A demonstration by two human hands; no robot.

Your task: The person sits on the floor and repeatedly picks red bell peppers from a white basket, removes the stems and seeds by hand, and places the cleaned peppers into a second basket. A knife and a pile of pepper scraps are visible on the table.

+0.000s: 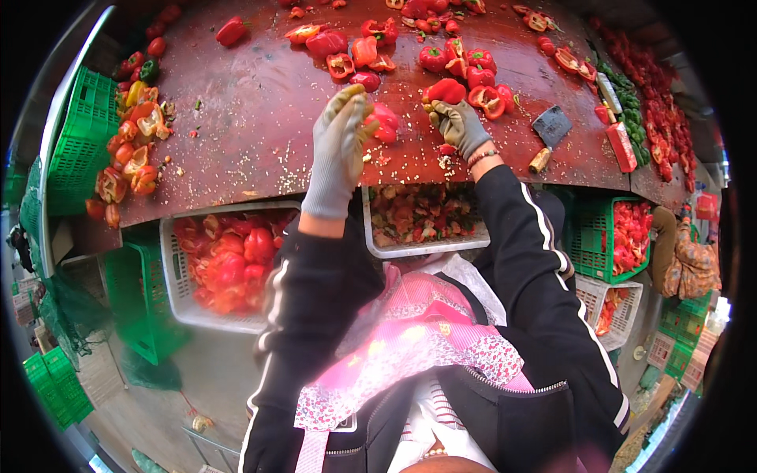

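Both of my hands wear grey knit gloves with yellowish coated fingers. My left hand is raised over the dark red table, thumb and fingers apart, nothing visibly gripped. Just right of its thumb is a red bell pepper piece; whether they touch is unclear. My right hand grips a red bell pepper piece, partly hidden by its fingers. Whole and halved red peppers lie close beyond that hand. Pale seeds are scattered between and around both hands.
A cleaver lies right of my right hand. Below the table edge stand a white crate of red peppers and a white crate of scraps. Green crates flank the table. More halved peppers lie farther back.
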